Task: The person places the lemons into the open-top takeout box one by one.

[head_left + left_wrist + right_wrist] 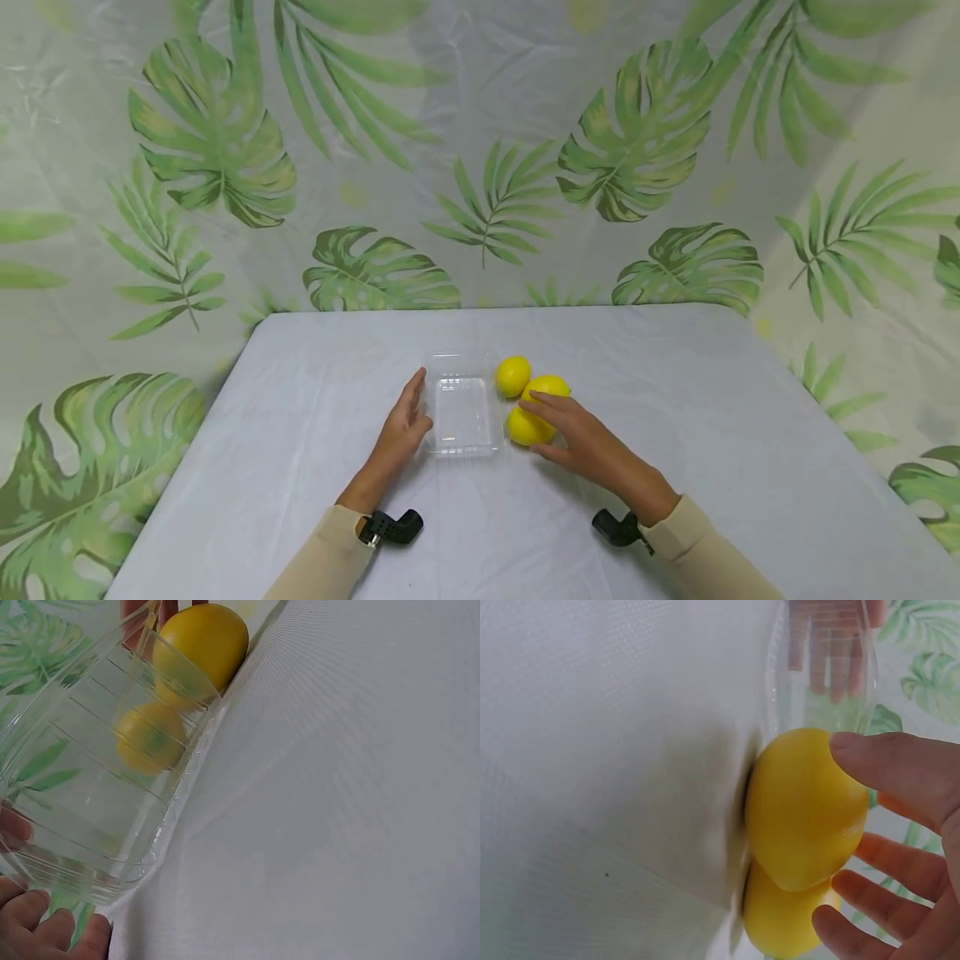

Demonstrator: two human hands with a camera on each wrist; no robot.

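A clear tray [462,414] sits mid-table [300,467], three lemons [530,426] just to its right. The left hand [402,429] rests flat against the tray's left side, fingers straight. The right hand [581,437] lies spread over the nearest lemon, fingers relaxed, touching it without clasping

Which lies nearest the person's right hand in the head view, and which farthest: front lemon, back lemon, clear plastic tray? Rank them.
From the right hand:
1. Front lemon, under its fingertips.
2. Back lemon, behind, toward the wall.
3. Clear plastic tray, to its left.
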